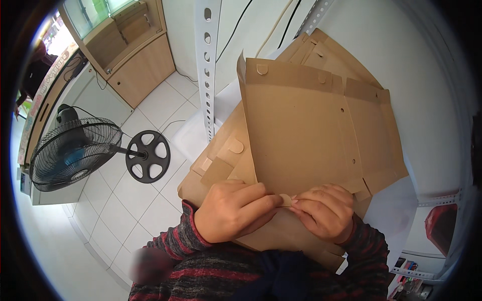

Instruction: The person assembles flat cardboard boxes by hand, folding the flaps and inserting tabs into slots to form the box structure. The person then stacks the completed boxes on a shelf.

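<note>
A brown cardboard box blank (301,120) lies partly folded before me, its left and far sides standing up and a creased section on its right. At its near edge a small rounded cardboard tab (284,200) shows between my hands. My left hand (236,208) is closed, thumb and fingers pinching the cardboard just left of the tab. Closed as well, my right hand (324,210) pinches at the tab's right side. The fingertips hide how the tab sits in the edge. More flat cardboard blanks (233,145) lie underneath.
A white perforated metal post (207,75) rises beyond the cardboard at left. On the tiled floor (120,190), a black fan (75,155) stands with its round base (147,156). A wooden cabinet (140,70) is at the far left, and a red object (442,228) at the right.
</note>
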`<state>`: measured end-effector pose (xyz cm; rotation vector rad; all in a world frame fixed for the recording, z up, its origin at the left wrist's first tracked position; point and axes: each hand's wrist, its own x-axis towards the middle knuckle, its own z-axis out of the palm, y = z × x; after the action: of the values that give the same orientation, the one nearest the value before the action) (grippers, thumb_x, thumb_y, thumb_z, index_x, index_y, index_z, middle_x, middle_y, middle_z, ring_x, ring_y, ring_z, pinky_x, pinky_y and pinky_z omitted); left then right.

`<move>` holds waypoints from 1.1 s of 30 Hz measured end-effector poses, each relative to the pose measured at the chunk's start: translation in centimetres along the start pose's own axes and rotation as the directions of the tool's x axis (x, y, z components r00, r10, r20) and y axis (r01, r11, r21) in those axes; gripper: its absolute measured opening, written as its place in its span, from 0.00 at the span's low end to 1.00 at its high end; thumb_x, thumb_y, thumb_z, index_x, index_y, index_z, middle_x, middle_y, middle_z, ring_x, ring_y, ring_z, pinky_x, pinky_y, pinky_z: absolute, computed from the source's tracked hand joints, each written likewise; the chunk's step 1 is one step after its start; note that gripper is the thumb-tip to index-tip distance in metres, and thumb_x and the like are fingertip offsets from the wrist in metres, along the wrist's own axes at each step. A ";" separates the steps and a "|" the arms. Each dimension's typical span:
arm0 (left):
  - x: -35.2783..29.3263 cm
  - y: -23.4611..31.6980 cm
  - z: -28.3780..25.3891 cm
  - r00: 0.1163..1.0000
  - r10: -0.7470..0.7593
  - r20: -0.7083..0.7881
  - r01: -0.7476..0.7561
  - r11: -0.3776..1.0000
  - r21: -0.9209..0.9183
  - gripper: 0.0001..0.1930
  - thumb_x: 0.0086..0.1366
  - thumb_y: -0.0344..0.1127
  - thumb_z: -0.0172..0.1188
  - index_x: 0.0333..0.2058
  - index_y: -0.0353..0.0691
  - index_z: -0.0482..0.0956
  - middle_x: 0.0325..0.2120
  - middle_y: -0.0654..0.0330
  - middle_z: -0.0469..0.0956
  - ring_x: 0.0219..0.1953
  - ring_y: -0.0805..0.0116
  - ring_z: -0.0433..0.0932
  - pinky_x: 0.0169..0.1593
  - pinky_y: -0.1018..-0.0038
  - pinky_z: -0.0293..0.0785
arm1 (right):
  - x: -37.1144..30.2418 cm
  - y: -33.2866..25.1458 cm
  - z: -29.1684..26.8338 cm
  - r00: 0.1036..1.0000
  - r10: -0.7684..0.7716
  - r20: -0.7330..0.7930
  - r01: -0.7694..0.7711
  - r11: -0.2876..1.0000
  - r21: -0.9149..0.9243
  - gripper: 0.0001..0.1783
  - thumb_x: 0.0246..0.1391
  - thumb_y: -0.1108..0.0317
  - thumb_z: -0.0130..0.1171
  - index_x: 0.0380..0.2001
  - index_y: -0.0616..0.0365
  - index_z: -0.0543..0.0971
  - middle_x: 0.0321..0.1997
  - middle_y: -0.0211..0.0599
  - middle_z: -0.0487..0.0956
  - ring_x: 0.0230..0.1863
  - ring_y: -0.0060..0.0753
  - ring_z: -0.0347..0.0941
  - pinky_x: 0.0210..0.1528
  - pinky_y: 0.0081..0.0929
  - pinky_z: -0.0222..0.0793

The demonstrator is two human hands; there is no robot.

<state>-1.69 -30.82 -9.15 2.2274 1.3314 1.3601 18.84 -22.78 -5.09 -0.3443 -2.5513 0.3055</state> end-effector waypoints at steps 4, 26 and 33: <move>-0.4 -0.3 0.3 0.999 -0.018 0.028 0.019 0.999 -0.041 0.11 0.47 0.28 0.69 0.31 0.40 0.79 0.23 0.62 0.76 0.18 0.65 0.74 0.21 0.71 0.67 | 0.2 0.4 0.4 0.999 0.036 0.040 -0.037 0.998 0.045 0.10 0.39 0.73 0.69 0.27 0.60 0.78 0.27 0.35 0.77 0.25 0.35 0.76 0.25 0.28 0.68; -0.4 0.5 0.9 0.996 -0.009 0.084 0.013 0.998 -0.057 0.10 0.46 0.28 0.67 0.28 0.40 0.76 0.24 0.61 0.70 0.20 0.63 0.71 0.25 0.71 0.67 | -0.1 -0.2 0.3 0.993 0.006 0.119 -0.014 0.998 0.063 0.09 0.40 0.73 0.67 0.24 0.60 0.76 0.26 0.37 0.77 0.25 0.38 0.75 0.27 0.30 0.70; 0.7 0.6 -4.6 0.969 -0.243 -0.039 0.218 0.923 -0.316 0.20 0.52 0.33 0.65 0.44 0.33 0.77 0.41 0.54 0.79 0.23 0.69 0.74 0.27 0.74 0.69 | 1.7 -2.3 -5.1 0.882 0.091 0.462 -0.179 0.973 0.149 0.24 0.52 0.63 0.62 0.51 0.64 0.74 0.34 0.44 0.76 0.34 0.44 0.75 0.37 0.37 0.71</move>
<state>-4.82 -31.76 -5.84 1.7707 1.2563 1.4635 19.83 -23.70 0.60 -0.4209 -2.9252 0.7549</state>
